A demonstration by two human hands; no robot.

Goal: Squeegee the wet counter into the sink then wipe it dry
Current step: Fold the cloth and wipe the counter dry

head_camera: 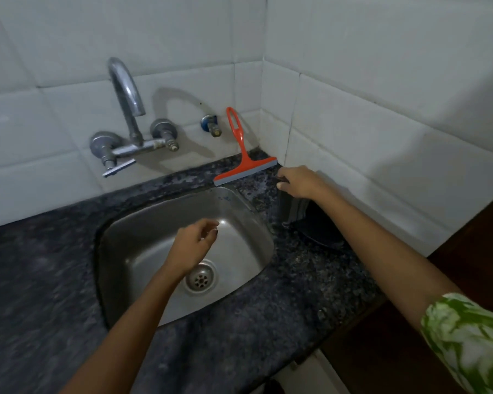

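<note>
An orange squeegee (241,155) with a grey blade leans against the tiled wall behind the steel sink (143,231), its blade resting on the dark granite counter (296,280). My right hand (296,182) is just right of the blade, pinched on the top of a dark cloth (292,207) that hangs down from it over the counter. My left hand (195,245) hovers above the sink basin with fingers loosely apart and nothing in it.
A chrome tap (125,109) is fixed to the wall above the sink, with a small valve (211,125) to its right. A dark round object (322,228) lies on the counter under my right forearm. The counter's front edge runs at lower right.
</note>
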